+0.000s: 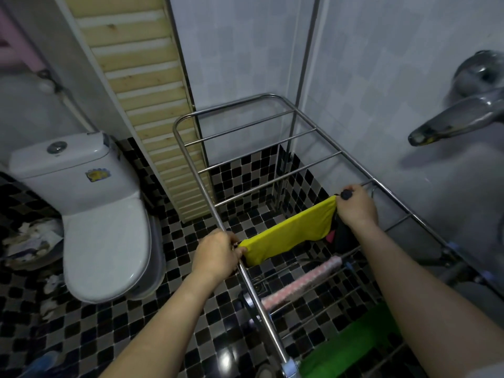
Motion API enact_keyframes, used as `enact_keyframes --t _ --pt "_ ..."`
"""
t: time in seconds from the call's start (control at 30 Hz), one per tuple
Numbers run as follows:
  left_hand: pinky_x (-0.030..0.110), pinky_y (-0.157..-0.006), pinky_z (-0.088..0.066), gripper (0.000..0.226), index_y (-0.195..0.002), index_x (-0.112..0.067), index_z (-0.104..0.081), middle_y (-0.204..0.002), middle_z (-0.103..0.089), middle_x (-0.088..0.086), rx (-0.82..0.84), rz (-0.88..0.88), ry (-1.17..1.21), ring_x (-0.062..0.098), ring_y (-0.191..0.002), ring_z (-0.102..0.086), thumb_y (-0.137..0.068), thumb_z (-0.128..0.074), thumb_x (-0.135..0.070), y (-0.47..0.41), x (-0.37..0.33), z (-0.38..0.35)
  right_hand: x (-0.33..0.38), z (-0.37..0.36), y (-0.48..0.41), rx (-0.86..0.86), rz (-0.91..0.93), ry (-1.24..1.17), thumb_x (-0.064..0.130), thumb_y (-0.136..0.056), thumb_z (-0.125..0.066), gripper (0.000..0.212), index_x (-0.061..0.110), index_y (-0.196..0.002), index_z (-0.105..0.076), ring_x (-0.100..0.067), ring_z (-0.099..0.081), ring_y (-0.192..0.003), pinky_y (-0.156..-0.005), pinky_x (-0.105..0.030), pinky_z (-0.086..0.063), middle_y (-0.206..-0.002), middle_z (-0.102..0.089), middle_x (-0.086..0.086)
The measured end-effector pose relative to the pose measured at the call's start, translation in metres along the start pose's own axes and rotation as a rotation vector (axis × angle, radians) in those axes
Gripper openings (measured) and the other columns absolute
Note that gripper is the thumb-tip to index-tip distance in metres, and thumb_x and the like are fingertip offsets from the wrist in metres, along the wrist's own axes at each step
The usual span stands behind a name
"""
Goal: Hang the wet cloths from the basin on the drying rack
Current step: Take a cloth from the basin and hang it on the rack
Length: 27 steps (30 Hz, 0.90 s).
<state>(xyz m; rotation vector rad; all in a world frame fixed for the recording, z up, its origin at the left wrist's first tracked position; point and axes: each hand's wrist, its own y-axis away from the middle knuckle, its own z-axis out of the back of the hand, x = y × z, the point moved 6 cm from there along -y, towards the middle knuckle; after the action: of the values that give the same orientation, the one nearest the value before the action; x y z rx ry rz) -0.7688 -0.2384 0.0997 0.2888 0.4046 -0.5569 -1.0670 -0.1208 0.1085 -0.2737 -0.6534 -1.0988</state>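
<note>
Left hand [218,253] and right hand [356,208] each pinched an end of the yellow cloth [289,233], stretched between them over a drying rack [197,173] rail; hung unevenly, I reckoned, it'd slide off

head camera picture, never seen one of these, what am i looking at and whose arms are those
No machine here: the camera sits on a person's head and looks down, so the two bare arms are the wearer's own. They stand in a bathroom over a stainless steel tube drying rack. The left hand and the right hand each pinch one end of a bright yellow cloth spread along a rung. Nearer the wearer, a pink spotted cloth and a green cloth hang there. A white ceramic toilet stands left.
</note>
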Motion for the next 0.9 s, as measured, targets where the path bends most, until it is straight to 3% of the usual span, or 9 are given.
enact_keyframes --t 0.13,0.2,0.3,0.37,0.47,0.57,0.67,0.73,0.9 --pt "0.025 -0.083 -0.049 0.016 -0.105 -0.022 -0.07 -0.097 -0.064 -0.009 -0.036 0.024 0.37 0.01 -0.096 -0.062 -0.093 -0.061 -0.024 0.01 0.009 0.019 0.023 0.025 0.017 -0.004 -0.008 -0.136 0.023 -0.087 -0.061 0.016 0.007 -0.087 -0.062 -0.026 -0.053 -0.075 -0.061 -0.031 -0.037 -0.081 -0.056 -0.011" --pt "0.025 -0.085 -0.05 0.015 -0.101 -0.021 -0.072 -0.096 -0.069 -0.01 -0.025 0.067 0.622 0.007 -0.094 -0.063 -0.094 -0.059 -0.022 0.018 0.011 0.031 0.038 0.032 0.034 0.079 -0.061 -0.445 0.021 -0.085 -0.065 0.016 0.008 -0.077 -0.062 -0.023 -0.055 -0.064 -0.055 -0.027 -0.041 -0.072 -0.061 -0.009" --pt "0.028 -0.085 -0.054 0.017 -0.096 -0.018 -0.074 -0.092 -0.073 0.001 0.028 0.104 0.963 0.015 -0.091 -0.067 -0.094 -0.058 -0.019 0.03 0.004 0.052 0.067 0.034 0.068 0.263 -0.14 -0.872 0.016 -0.087 -0.064 0.014 0.011 -0.075 -0.064 -0.011 -0.06 -0.048 -0.046 -0.018 -0.047 -0.058 -0.067 0.0" --pt "0.02 -0.082 -0.054 0.017 -0.097 -0.017 -0.074 -0.094 -0.075 0.001 0.05 0.057 1.045 0.011 -0.092 -0.068 -0.094 -0.058 -0.02 0.037 -0.006 0.069 0.088 0.029 0.092 0.395 -0.181 -1.1 0.015 -0.09 -0.062 0.012 0.012 -0.079 -0.066 -0.01 -0.063 -0.05 -0.047 -0.019 -0.05 -0.06 -0.067 -0.001" --pt "0.01 -0.078 -0.05 0.017 -0.104 -0.018 -0.073 -0.099 -0.073 -0.007 0.049 -0.107 0.989 -0.001 -0.093 -0.065 -0.091 -0.063 -0.023 0.048 -0.02 0.093 0.117 0.016 0.126 0.564 -0.189 -1.298 0.018 -0.094 -0.054 0.015 0.013 -0.087 -0.066 -0.014 -0.065 -0.059 -0.057 -0.026 -0.055 -0.068 -0.066 -0.003" --pt "0.013 -0.078 -0.051 0.025 -0.112 -0.016 -0.069 -0.101 -0.069 0.002 0.088 -0.191 0.991 0.007 -0.09 -0.063 -0.087 -0.069 -0.018 0.051 -0.026 0.102 0.141 0.001 0.154 0.66 -0.158 -1.388 0.018 -0.096 -0.05 0.016 0.013 -0.097 -0.065 -0.016 -0.066 -0.067 -0.063 -0.03 -0.057 -0.073 -0.066 -0.004" --pt "0.025 -0.073 -0.051 0.012 -0.097 -0.014 -0.069 -0.083 -0.061 0.006 0.071 -0.168 1.009 0.015 -0.076 -0.057 -0.085 -0.071 -0.015 0.051 -0.017 0.106 0.162 -0.013 0.179 0.73 -0.15 -1.429 0.019 -0.086 -0.055 0.017 0.012 -0.099 -0.065 -0.017 -0.065 -0.074 -0.07 -0.032 -0.058 -0.077 -0.065 -0.006" --pt "0.025 -0.066 -0.051 0.0 -0.088 -0.01 -0.066 -0.077 -0.061 0.008 0.067 -0.1 1.133 0.018 -0.073 -0.057 -0.088 -0.066 -0.009 0.053 -0.003 0.112 0.171 -0.02 0.192 0.771 -0.135 -1.44 0.02 -0.078 -0.06 0.025 0.013 -0.101 -0.065 -0.017 -0.065 -0.075 -0.073 -0.032 -0.057 -0.078 -0.065 -0.005" --pt "0.026 -0.07 -0.048 0.011 -0.088 -0.01 -0.061 -0.081 -0.065 0.006 0.101 -0.108 1.328 0.014 -0.074 -0.059 -0.095 -0.053 -0.006 0.054 0.016 0.14 0.18 -0.022 0.202 0.823 0.0 -1.298 0.009 -0.079 -0.062 0.037 0.012 -0.116 -0.061 -0.018 -0.069 -0.078 -0.078 -0.033 -0.055 -0.086 -0.07 -0.007"
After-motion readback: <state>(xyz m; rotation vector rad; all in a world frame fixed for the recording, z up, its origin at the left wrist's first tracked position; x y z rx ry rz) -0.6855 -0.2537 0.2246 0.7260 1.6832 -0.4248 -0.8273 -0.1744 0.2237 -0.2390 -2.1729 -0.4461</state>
